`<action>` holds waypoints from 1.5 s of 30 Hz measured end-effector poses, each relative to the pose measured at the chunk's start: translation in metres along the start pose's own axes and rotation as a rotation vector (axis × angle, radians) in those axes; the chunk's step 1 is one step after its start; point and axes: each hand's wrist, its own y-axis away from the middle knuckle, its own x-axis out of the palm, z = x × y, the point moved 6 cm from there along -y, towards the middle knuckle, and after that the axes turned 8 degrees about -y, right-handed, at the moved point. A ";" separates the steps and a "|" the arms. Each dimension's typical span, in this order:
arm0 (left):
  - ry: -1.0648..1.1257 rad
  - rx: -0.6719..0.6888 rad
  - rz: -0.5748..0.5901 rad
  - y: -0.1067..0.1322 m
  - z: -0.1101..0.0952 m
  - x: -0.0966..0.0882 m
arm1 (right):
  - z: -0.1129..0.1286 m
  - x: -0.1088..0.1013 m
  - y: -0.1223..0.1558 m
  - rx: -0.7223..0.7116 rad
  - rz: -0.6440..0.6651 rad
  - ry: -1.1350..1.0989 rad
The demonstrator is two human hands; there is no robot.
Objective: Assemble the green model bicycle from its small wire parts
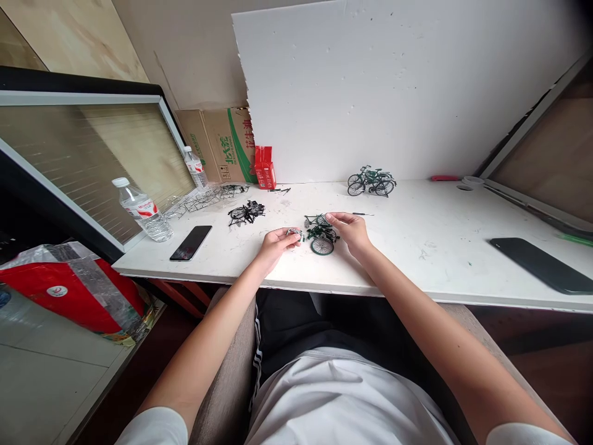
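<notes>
Between the thumb and fingers of my left hand [279, 246] is a small silver and green piece [295, 233]; its exact kind is too small to make out. My right hand [349, 232] pinches a green toy bicycle part [317, 220], held at its right end above a small heap of green bicycle parts [321, 233]. At the front of that heap lies a green-rimmed spoked wheel [322, 246]. The palm side of my right hand is hidden. Farther back on the white table [407, 247], green toy bicycles [370, 181] stand upright close together.
Black bicycle parts [247, 213] and thin black sprue frames [213, 199] lie to the left. Nearby are two water bottles [143, 210], a phone [191, 243] and a red box [265, 168]. A screwdriver [362, 214] lies behind my right hand; a dark phone-shaped slab [542, 264] is far right.
</notes>
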 end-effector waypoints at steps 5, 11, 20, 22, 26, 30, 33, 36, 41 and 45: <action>-0.009 0.004 0.000 0.002 -0.002 0.001 | 0.001 -0.005 -0.001 -0.001 -0.050 -0.019; -0.006 0.007 0.004 0.002 -0.003 0.001 | 0.002 -0.007 -0.003 -0.096 -0.071 0.032; 0.006 0.004 0.006 0.003 -0.002 0.002 | 0.001 -0.006 -0.003 -0.068 -0.047 -0.058; 0.007 0.008 0.006 0.003 -0.002 0.002 | 0.001 -0.005 -0.001 -0.043 -0.036 -0.056; 0.006 0.003 0.007 0.003 -0.003 0.002 | 0.002 -0.003 0.001 -0.018 -0.018 -0.033; 0.004 -0.001 0.003 0.003 -0.003 0.001 | 0.003 -0.002 0.002 -0.014 -0.008 -0.018; 0.000 -0.003 0.000 0.003 -0.003 0.001 | 0.003 0.000 0.002 -0.017 0.005 -0.024; 0.001 -0.001 -0.002 0.002 -0.003 0.001 | 0.003 0.000 0.002 -0.016 0.004 -0.034; 0.006 -0.002 -0.003 0.002 -0.001 0.000 | 0.003 0.000 0.004 0.007 -0.021 -0.038; 0.004 0.012 0.009 0.001 0.001 0.000 | 0.005 0.000 0.004 -0.009 -0.043 -0.063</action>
